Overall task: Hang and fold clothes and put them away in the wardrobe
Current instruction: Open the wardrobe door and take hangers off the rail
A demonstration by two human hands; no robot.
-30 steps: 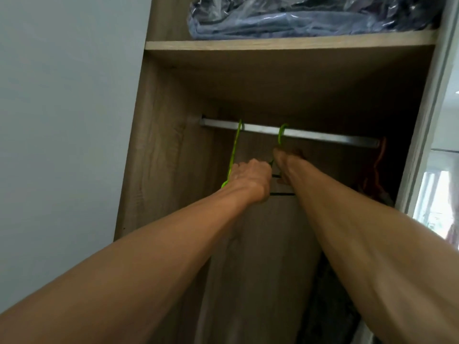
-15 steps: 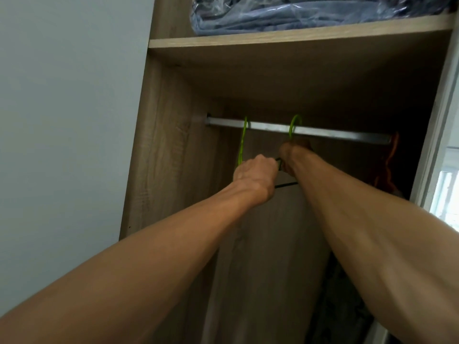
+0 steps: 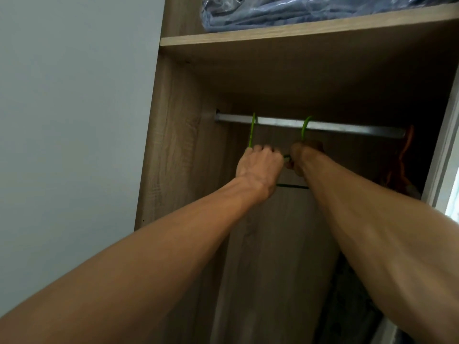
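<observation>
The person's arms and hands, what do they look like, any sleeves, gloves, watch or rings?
The left arm and right arm are bare to the frame's edge, no sleeve in view. Neither the left hand nor the right hand wears a glove, and no watch or bracelet shows at either wrist. Rings cannot be told from this angle.

Hanger bodies hidden behind the hands
Below its hook, the green plastic hanger (image 3: 252, 132) vanishes into the left hand (image 3: 259, 167); the second green hanger (image 3: 305, 129) vanishes behind the right hand (image 3: 306, 156), whose fingers are lost in shadow. Well above both, a plastic-wrapped blue bundle (image 3: 298, 11) is cut by the top edge.
</observation>
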